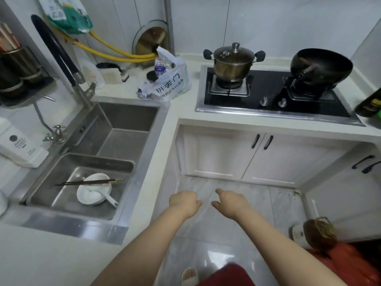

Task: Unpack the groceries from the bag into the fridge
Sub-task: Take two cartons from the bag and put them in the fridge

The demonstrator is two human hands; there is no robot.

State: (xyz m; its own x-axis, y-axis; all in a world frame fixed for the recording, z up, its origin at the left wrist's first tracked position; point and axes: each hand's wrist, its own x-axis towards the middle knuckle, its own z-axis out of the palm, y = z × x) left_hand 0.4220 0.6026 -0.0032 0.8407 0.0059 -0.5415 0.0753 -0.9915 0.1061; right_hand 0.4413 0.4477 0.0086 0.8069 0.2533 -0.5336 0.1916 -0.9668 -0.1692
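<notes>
Both hands, left hand [183,201] and right hand [231,201], hang loosely curled, fingers holding nothing. Reach to the grocery bag [171,83] on the bench [181,112], taking both handles so nothing spills.

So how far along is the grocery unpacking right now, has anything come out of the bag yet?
Nothing looks done yet. The white plastic bag sits on the counter between sink and stove, with a bottle poking out of it. Neither hand holds anything: the left hand and right hand are stretched out over the floor, short of the bag. No fridge is in view, so the whole job is left.
</notes>
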